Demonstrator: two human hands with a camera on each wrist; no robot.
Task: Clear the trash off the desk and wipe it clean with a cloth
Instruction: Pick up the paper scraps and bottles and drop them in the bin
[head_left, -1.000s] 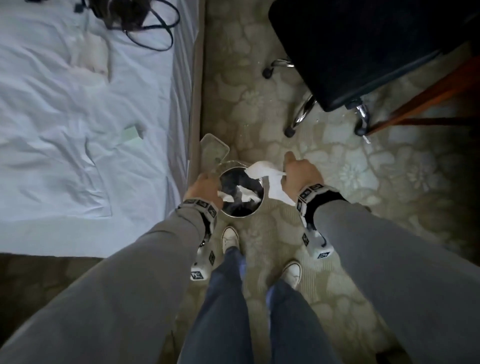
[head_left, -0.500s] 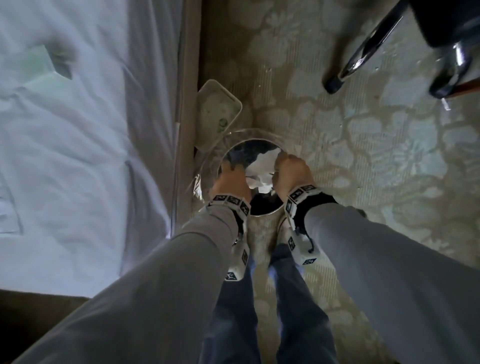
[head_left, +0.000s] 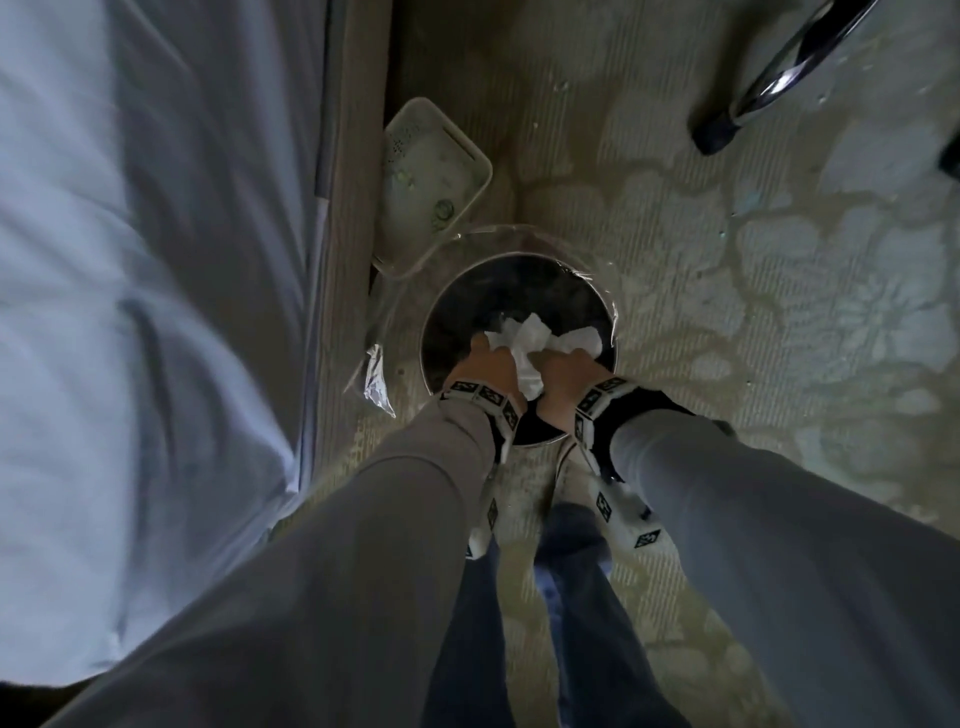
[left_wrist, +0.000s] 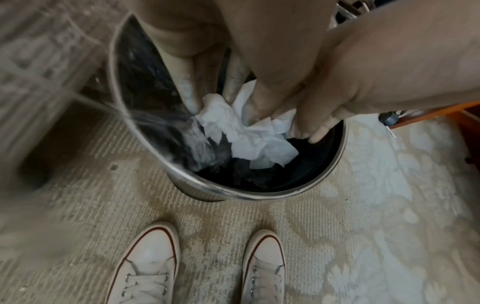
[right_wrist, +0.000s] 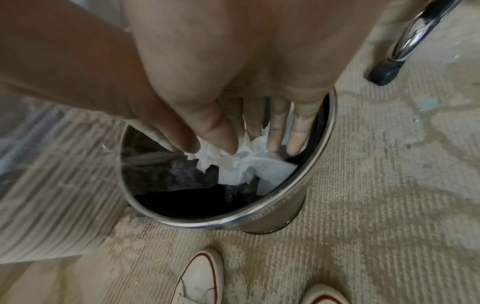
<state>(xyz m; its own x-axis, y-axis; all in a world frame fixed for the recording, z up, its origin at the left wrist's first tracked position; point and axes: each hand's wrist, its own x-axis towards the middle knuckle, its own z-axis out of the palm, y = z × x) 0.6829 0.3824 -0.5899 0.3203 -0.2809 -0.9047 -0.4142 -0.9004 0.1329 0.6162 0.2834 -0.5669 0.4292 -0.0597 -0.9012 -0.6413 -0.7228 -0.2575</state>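
Head view: both hands down in the mouth of a round metal bin (head_left: 612, 332) on patterned carpet (head_left: 779, 312), a wad of white tissue (head_left: 530, 338) between them. The left wrist view shows what the head view hides: left hand (left_wrist: 197, 67) fingers extended, tips on the tissue; right hand (left_wrist: 363, 82) fingers curled around its edge. Two white sneakers show only in the wrist views. A pale tray (head_left: 431, 176) sits just beside the bin against the bed (head_left: 130, 312); one chair leg (head_left: 779, 73) stands apart.
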